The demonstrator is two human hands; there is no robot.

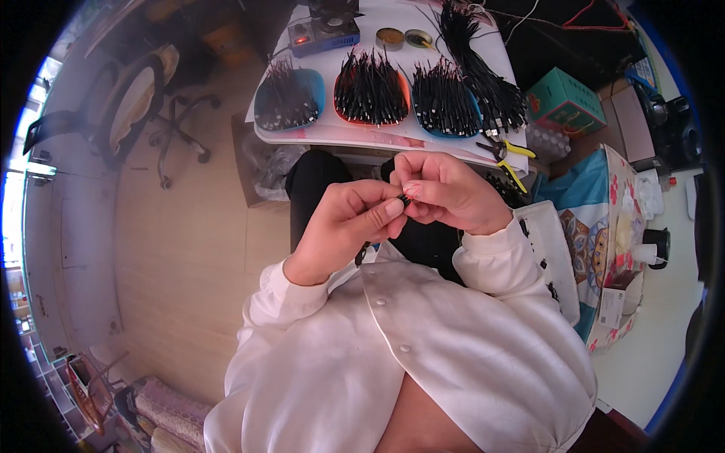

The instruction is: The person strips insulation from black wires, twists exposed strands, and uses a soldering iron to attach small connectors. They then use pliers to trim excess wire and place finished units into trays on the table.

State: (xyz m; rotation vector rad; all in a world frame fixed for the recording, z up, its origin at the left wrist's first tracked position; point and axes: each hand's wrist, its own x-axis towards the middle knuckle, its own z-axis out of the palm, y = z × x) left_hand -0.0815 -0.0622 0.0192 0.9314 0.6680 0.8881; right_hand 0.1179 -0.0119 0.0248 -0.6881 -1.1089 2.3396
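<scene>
Over my lap, my left hand (pixel 343 223) pinches a thin black cable (pixel 405 201) between thumb and fingers. Its dark lower part hangs beneath that hand. My right hand (pixel 457 192) meets the left at the cable's upper end, thumb and fingers closed there, with a bit of red showing between the fingertips. Most of this end is hidden by the fingers. Beyond the hands, on a white table (pixel 347 136), lie many similar short black cables (pixel 370 90) with metal plugs facing me and reddish wire ends pointing away.
The cables fill a blue tray (pixel 320 92), an orange tray (pixel 406 97) and another blue tray (pixel 476 113). A long cable bundle (pixel 476 68), yellow-handled pliers (pixel 507 160), two round tins (pixel 390 38) and a blue device (pixel 325 45) with a glowing light share the table. A green box (pixel 566 102) stands right.
</scene>
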